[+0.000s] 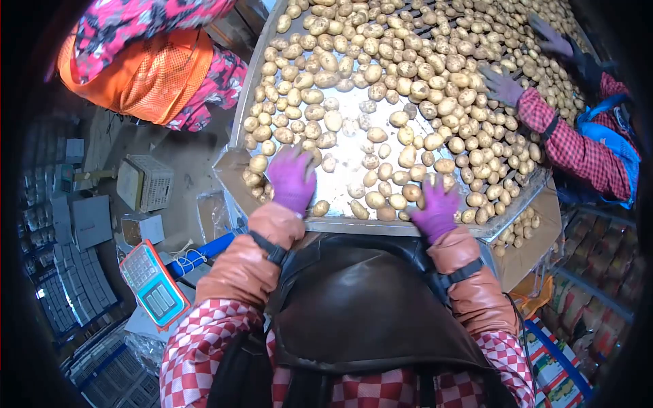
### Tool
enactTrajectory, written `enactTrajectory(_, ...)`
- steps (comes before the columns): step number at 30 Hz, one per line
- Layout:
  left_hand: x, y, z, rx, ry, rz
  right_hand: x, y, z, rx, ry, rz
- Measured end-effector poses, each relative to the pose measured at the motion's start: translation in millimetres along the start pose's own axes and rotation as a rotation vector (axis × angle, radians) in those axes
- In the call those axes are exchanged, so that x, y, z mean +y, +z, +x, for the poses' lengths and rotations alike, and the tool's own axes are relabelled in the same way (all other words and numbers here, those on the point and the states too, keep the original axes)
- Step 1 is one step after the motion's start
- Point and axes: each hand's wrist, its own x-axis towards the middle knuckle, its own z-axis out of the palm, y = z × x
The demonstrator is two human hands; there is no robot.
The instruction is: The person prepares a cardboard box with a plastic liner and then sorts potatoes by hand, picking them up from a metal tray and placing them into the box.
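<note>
Many pale potatoes (408, 88) lie over a shiny metal sorting table (338, 180) in front of me. My left hand (292, 178), in a purple glove with greyish fingertips, rests at the left side of the table with its fingers stretched out among the potatoes. At the near edge, my right hand (437, 207), gloved the same way, has its fingers extended over several potatoes. Neither hand is closed around a potato as far as I can see. Between the hands, a loose group of potatoes (386, 197) lies near the table's front rim.
A co-worker's gloved hands (503, 86) reach over the potatoes at the right. Another person in an orange mesh vest (153, 71) stands at the left. Cardboard chutes (534, 238) hang at both near corners. Left of me are a digital scale (155, 285) and a plastic crate (155, 183).
</note>
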Motion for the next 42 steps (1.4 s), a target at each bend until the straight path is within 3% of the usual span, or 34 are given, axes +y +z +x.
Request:
enactTrajectory(1,-1.2,19.9,17.9,0.143,0.137,-0.104,-2.5,14.5,3.0,0.004,-0.123,0.086)
enactTrajectory(3,3.9,53.0,61.7,0.181,0.171,-0.059,-13.0,32.3,13.9,-0.060,-0.327,0.384)
enactTrajectory(4,12.4,64.3,86.7,0.102,0.058,-0.090,-23.2,30.7,18.9,-0.124,-0.410,0.593)
enactTrajectory(6,39.1,71.5,123.2,0.080,-0.055,0.038,-44.4,26.3,15.9,-0.072,-0.512,0.587)
enactTrajectory(8,64.5,70.6,135.2,-0.473,-0.025,-0.037,-47.3,26.0,13.4,-0.097,-0.601,0.740)
enactTrajectory(10,66.0,99.5,90.1,-0.224,0.220,0.021,-34.1,27.2,15.7,-0.196,-0.662,1.055)
enactTrajectory(11,49.1,100.0,83.3,-0.278,0.363,-0.022,-22.2,19.7,16.4,-0.276,-0.570,1.076)
enactTrajectory(12,39.9,92.0,74.8,-0.220,0.395,-0.045,-9.3,22.8,16.0,-0.326,-0.421,1.288)
enactTrajectory(14,39.7,60.1,105.2,-0.611,0.032,0.037,13.3,32.4,9.2,-0.433,-0.099,1.694)
enactTrajectory(16,18.3,47.1,135.4,-0.316,-0.059,0.114,28.9,38.6,8.4,-0.298,-0.077,1.745)
enactTrajectory(18,-1.3,48.0,166.4,0.255,0.094,-0.002,33.5,39.3,11.7,-0.197,-0.076,1.657)
enactTrajectory(20,-15.3,67.0,198.1,0.134,-0.141,0.306,35.8,28.7,13.2,-0.133,-0.090,1.429)
enactTrajectory(21,-20.6,76.4,206.3,0.027,-0.194,0.283,39.8,31.7,14.8,-0.119,-0.131,1.336)
enactTrajectory(26,-11.7,64.2,208.5,-0.456,-0.331,0.189,35.0,22.6,16.8,-0.122,-0.096,1.561)
enactTrajectory(29,13.4,66.1,188.4,-0.468,-0.302,0.253,25.7,20.6,30.2,-0.091,-0.181,1.653)
enactTrajectory(33,25.7,75.5,188.6,-0.392,-0.292,0.286,8.0,27.6,51.0,-0.049,-0.336,1.507)
enactTrajectory(36,7.9,75.2,173.8,-0.502,-0.193,0.307,-2.7,34.8,52.9,-0.186,-0.259,1.756)
enactTrajectory(40,1.9,66.9,138.7,-0.549,-0.109,0.270,2.2,37.5,46.1,-0.271,-0.227,1.830)
enactTrajectory(42,-28.4,89.5,139.2,-0.455,-0.071,0.101,3.3,40.9,40.0,-0.347,-0.249,1.936)
